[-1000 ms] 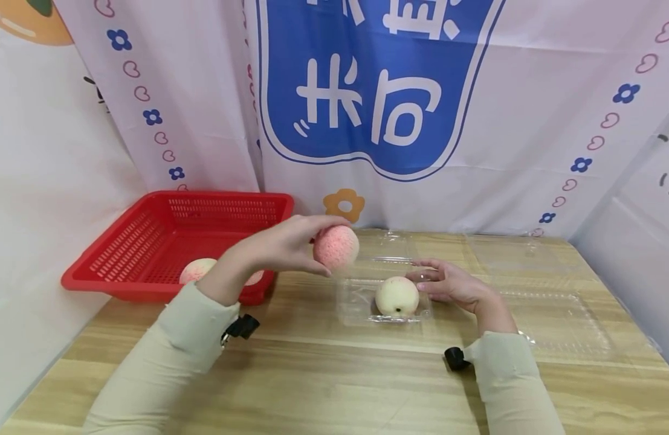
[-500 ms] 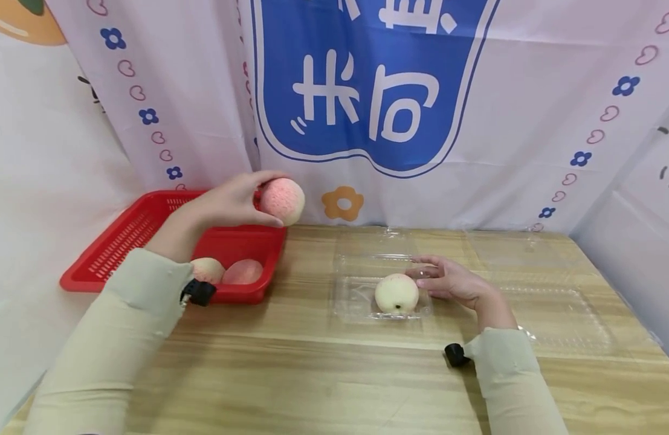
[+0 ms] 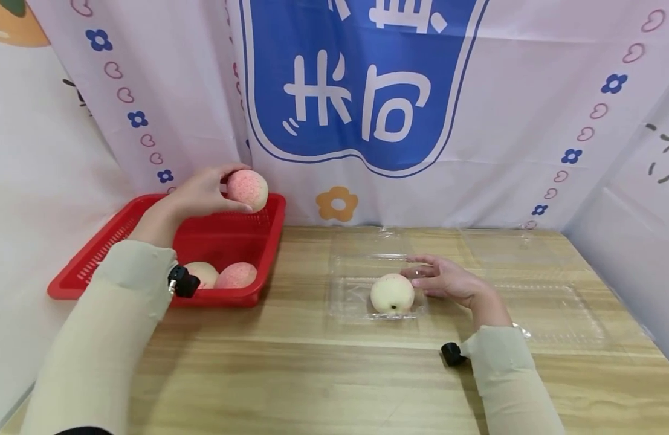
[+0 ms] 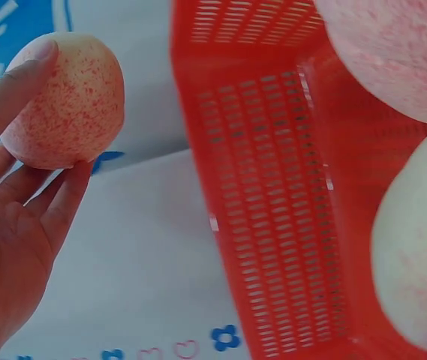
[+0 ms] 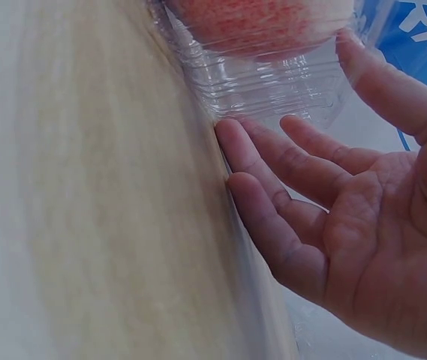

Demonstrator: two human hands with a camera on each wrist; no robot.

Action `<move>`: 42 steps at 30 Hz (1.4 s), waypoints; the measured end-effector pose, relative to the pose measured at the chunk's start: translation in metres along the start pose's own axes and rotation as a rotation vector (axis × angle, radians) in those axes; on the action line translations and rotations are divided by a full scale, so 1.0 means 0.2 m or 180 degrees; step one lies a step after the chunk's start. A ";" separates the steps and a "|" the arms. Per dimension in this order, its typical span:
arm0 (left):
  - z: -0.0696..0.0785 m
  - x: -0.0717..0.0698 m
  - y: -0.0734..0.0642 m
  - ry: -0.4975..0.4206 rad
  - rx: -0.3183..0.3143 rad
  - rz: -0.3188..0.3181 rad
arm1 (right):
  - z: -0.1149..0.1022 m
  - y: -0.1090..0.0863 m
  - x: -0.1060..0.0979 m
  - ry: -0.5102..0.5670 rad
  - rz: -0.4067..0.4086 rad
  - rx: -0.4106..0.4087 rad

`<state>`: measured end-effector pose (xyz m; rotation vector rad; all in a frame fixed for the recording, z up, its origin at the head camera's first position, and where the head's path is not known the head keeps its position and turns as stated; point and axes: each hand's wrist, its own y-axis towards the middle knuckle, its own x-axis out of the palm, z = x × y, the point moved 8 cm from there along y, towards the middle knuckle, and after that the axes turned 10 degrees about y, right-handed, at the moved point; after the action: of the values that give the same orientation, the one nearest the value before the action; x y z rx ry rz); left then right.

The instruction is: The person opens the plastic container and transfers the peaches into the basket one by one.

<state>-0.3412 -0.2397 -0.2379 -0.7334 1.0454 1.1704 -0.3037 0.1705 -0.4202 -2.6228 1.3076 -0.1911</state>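
Note:
My left hand (image 3: 195, 192) grips a pink and cream peach (image 3: 247, 191), thumb on one side and fingers on the other, raised over the back of the red basket (image 3: 225, 296). In the left wrist view this peach (image 4: 70, 101) shows red speckles. Two more peaches lie in the basket, one pink (image 3: 238, 276) and one pale (image 3: 202, 273). Another pale peach (image 3: 393, 294) sits in the right half of a clear plastic box (image 3: 346, 297). Beside that box rests my right hand (image 3: 451, 282). Its relaxed fingers (image 5: 296, 157) lie along the box's side, thumb up at the rim.
A second clear plastic box (image 3: 552, 314) lies opened out on the right of the wooden table (image 3: 334, 386). The first box's lid (image 3: 367, 241) leans back toward the printed cloth (image 3: 290, 199) hanging behind.
My left hand has carried the peach leftward and up, from near the clear box to above the red basket. The right hand has stayed beside the box. The head view has shifted slightly.

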 end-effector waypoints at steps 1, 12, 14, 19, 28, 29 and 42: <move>-0.02 0.01 0.01 0.0011 -0.0012 -0.0007 | 0.00 0.00 0.00 0.0005 -0.0006 0.0003; -0.16 0.10 0.10 -0.0017 -0.0083 -0.0029 | 0.00 0.00 0.00 0.0012 0.0031 0.0002; -0.16 0.10 0.11 -0.0025 -0.0095 -0.0029 | 0.00 0.00 0.00 0.0000 0.0046 -0.0007; -0.18 0.11 0.12 -0.0036 -0.0111 -0.0065 | 0.00 0.00 0.00 -0.0031 0.0052 -0.0015; -0.23 0.19 0.13 -0.0065 -0.0198 -0.0392 | 0.00 0.00 0.00 -0.0054 0.0052 -0.0033; -0.24 0.20 0.14 -0.0059 -0.0187 -0.0445 | 0.00 0.00 0.00 -0.0052 0.0055 -0.0032; -0.30 0.35 0.15 -0.0157 -0.0370 -0.0966 | 0.00 0.00 -0.01 -0.0080 0.0062 -0.0046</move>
<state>-0.3819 -0.2584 -0.3235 -0.9156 0.7970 0.9865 -0.3048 0.1716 -0.4203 -2.6146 1.3309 -0.1458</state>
